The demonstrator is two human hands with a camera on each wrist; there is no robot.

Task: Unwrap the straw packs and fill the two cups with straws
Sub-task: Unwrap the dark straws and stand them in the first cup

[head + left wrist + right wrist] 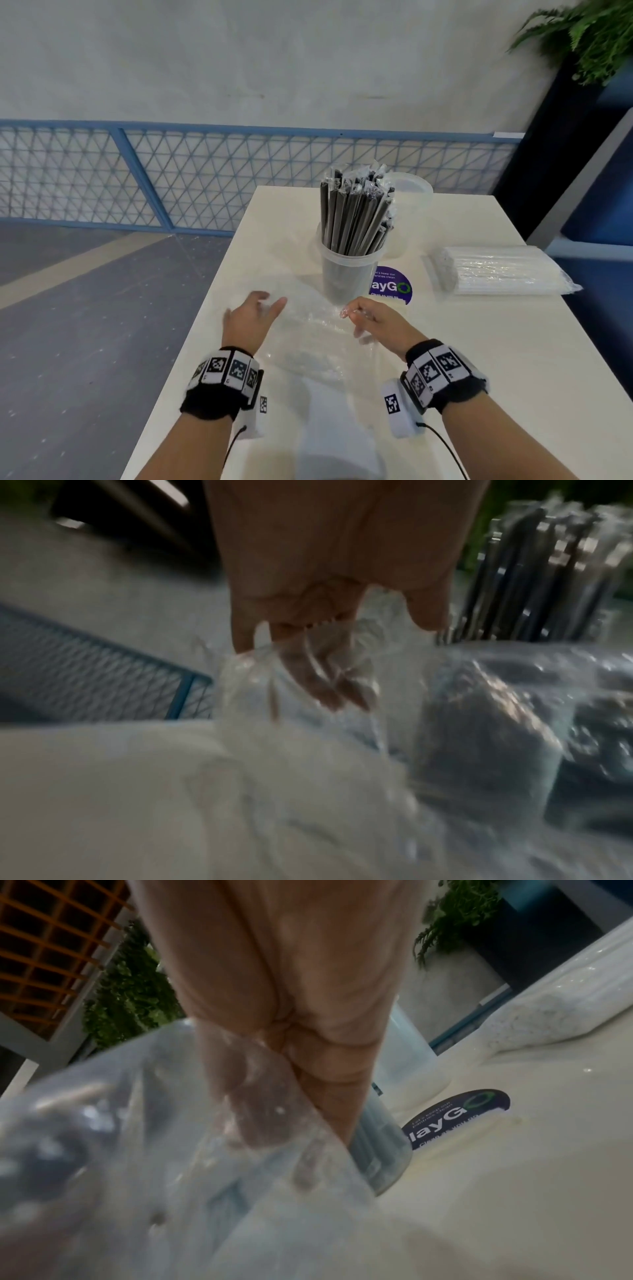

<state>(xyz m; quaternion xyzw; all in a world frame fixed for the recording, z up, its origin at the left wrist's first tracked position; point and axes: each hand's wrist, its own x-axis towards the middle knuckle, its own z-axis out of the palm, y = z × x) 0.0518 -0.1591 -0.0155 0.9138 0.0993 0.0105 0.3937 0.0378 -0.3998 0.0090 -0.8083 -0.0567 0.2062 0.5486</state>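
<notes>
Looking down from the head view: left hand (251,320) and right hand (373,320) both low over a crumpled clear wrapper (308,337) lying on the pale counter (479,359). Left fingers spread and relaxed, resting on the wrapper's left edge. Right fingers curled, pinching the film at its right edge. Just beyond the wrapper, a clear cup (347,274) packed with dark straws (354,214), standing upright. Behind it, partly hidden, a second clear cup (412,205). Beside the full cup, a purple round sticker (392,286). Further right, well apart from the hands, a sealed pack of white straws (496,270) lying flat.

Seen from the left wrist, blurred: fingers (318,680) extended downward against the clear film (308,750), dark straws (534,580) upright at right.

Seen from the right wrist, also blurred: fingers (308,1074) bunched together with film (171,1150) gripped between them, sticker (455,1118) and white pack (565,1001) at right.
</notes>
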